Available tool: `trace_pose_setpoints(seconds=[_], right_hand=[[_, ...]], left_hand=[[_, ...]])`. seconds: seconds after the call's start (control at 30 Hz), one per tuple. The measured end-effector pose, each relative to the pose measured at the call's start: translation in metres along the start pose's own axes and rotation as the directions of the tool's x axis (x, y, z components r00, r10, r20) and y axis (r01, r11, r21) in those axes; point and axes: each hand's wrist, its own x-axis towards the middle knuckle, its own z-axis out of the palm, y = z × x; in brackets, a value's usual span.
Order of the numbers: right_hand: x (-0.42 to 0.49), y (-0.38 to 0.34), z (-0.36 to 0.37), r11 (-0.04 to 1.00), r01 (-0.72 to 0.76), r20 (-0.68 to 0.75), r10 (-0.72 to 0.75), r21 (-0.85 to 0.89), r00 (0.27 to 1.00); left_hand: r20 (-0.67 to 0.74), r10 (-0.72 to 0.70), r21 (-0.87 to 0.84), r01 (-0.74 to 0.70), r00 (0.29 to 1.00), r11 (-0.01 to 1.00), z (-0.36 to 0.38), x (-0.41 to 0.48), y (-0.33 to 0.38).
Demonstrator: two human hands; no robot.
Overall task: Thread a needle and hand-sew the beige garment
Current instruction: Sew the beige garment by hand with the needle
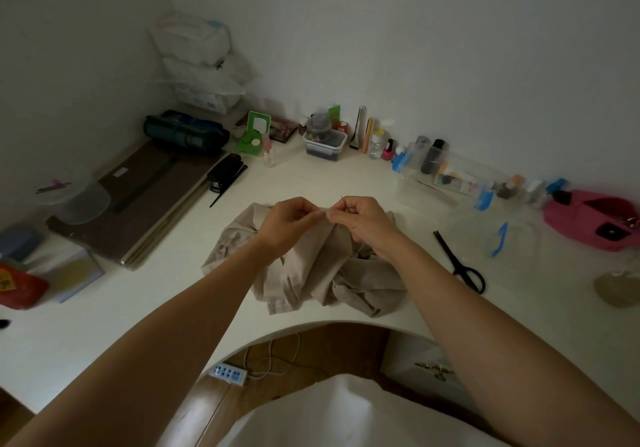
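Observation:
The beige garment [311,273] lies crumpled on the white desk in front of me. Both hands are raised just above its far edge, fingertips nearly touching. My right hand [363,221] pinches a thin dark needle [342,199] whose tip points up. My left hand [291,219] pinches the end of a pale thread [322,208] held toward the needle. A strand of thread [360,248] hangs below my right wrist. Whether the thread passes through the eye is too small to tell.
Black scissors [460,263] lie right of the garment. A pink pouch [595,218] and clear plastic boxes [446,183] sit at the right. Bottles and small containers [325,145] line the wall. Brown boards [145,200], a black stapler [225,172] and clear bowls [79,200] occupy the left.

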Motion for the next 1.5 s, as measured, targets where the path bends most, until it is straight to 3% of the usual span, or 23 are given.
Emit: trace_pose_setpoints(seconds=[0.27,0.43,0.57,0.77,1.5], right_hand=[[0.001,0.001,0.001,0.999,-0.007,-0.028,0.008,0.035,1.000],[0.002,0.004,-0.005,0.987,0.004,-0.022,-0.001,0.161,1.000],[-0.001,0.005,-0.009,0.990,0.136,-0.007,-0.136,0.032,0.991],[-0.001,0.008,-0.007,0.969,0.213,0.018,-0.212,-0.125,0.977],[0.003,0.009,-0.003,0.968,0.188,0.049,-0.182,-0.169,0.982]], left_hand=[[-0.019,-0.054,-0.107,0.052,0.998,0.993,0.000,-0.003,0.004],[-0.061,-0.100,-0.140,0.091,0.993,0.986,0.000,-0.002,0.005],[-0.073,-0.130,-0.166,0.117,0.989,0.979,-0.001,-0.002,0.004],[-0.072,-0.134,-0.198,0.118,0.988,0.973,-0.002,-0.001,0.005],[-0.071,-0.086,-0.173,0.072,0.994,0.982,-0.005,0.000,0.004]])
